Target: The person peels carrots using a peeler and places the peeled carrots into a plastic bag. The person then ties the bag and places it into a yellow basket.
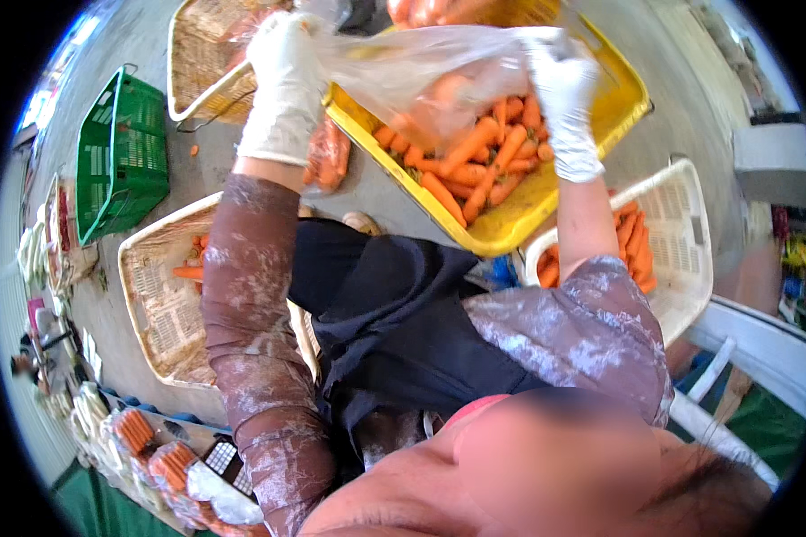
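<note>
My left hand (283, 74), in a white glove, grips one side of a clear plastic bag (403, 64). The bag's other side is held in my right hand (564, 90), gloved the same way. Stretched between both hands, the bag hangs over a yellow plastic crate (504, 235). Loose carrots (470, 168) lie in the crate, several of them under the bag. Some orange shows through the film; whether those carrots are inside the bag or behind it I cannot tell.
A bag of carrots (327, 158) lies on the floor beside the yellow crate. White crates with carrots stand at left (168, 315) and right (672, 235). Farther left are a green crate (124, 148) and another pale crate (201, 67). Packed carrots (171, 463) sit at lower left.
</note>
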`<state>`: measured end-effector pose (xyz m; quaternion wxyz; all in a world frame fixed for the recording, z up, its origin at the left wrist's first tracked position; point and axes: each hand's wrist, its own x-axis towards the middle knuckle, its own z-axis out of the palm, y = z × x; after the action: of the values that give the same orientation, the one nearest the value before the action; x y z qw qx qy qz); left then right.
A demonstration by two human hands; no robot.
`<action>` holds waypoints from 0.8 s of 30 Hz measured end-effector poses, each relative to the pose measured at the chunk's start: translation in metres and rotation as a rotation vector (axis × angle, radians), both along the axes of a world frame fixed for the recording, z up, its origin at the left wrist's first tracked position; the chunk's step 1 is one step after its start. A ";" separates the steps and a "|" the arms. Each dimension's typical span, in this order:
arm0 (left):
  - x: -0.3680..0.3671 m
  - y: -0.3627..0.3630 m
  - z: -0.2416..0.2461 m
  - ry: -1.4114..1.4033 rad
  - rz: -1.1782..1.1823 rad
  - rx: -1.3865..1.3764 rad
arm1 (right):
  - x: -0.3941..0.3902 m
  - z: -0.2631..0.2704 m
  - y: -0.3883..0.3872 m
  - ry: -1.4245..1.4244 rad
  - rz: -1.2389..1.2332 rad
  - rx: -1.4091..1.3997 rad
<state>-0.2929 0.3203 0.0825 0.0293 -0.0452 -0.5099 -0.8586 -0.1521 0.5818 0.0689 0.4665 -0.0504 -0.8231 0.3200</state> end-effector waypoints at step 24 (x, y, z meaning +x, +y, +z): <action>0.212 -0.508 0.045 0.027 1.557 -0.892 | -0.187 -0.151 -0.276 -1.023 0.964 0.251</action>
<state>-0.0813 -0.1873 0.1272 0.5890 0.2964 -0.6818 -0.3170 -0.3391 0.3055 -0.0816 -0.1692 0.2296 -0.9000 0.3296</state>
